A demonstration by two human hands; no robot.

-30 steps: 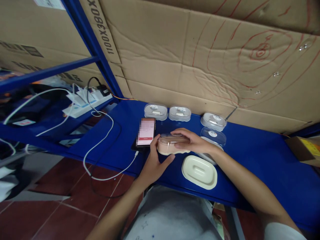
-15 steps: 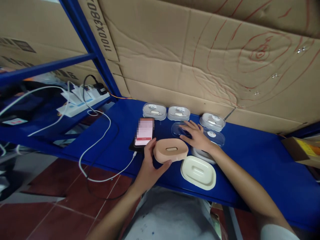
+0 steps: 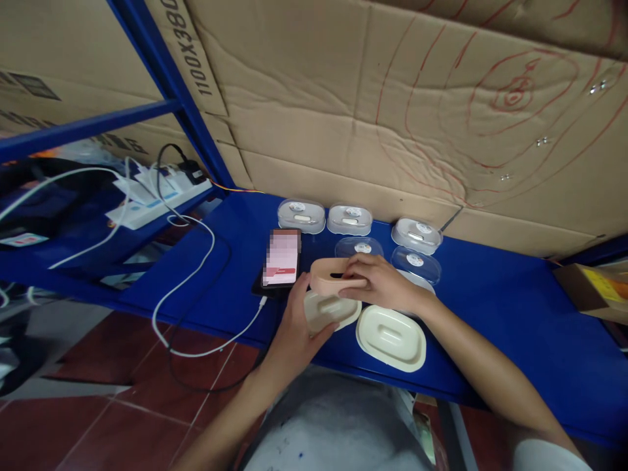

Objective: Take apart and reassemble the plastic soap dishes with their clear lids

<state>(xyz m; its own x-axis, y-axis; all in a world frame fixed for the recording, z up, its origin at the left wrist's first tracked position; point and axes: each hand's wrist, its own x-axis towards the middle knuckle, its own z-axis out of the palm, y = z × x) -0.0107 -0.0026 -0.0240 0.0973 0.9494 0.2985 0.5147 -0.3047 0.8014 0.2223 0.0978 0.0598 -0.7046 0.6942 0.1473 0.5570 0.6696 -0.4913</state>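
A peach-coloured oval cover (image 3: 324, 280) with a slot in its top hangs slightly tilted over a cream oval base (image 3: 326, 313). My right hand (image 3: 380, 280) grips the cover from its right side, fingertips at the slot. Around the left end of the cream base curls my left hand (image 3: 293, 330); its thumb lies at the near edge and its fingertips are close to the cover. A second cream oval base (image 3: 391, 338) with a raised middle lies to the right, touched by neither hand. Behind my right hand lies a clear lid (image 3: 350, 246) with a round sticker.
Clear-lidded oval cases (image 3: 301, 216) stand along the cardboard wall (image 3: 304, 98). Another clear lid (image 3: 415, 263) lies at the right. A phone (image 3: 282, 258), a white cable (image 3: 189, 278) and a power strip (image 3: 167, 203) are at the left. A cardboard box (image 3: 593, 291) is far right.
My right hand has come left from the clear lid and taken hold of the peach cover. The cover is now raised off the cream base, which has come into view under it.
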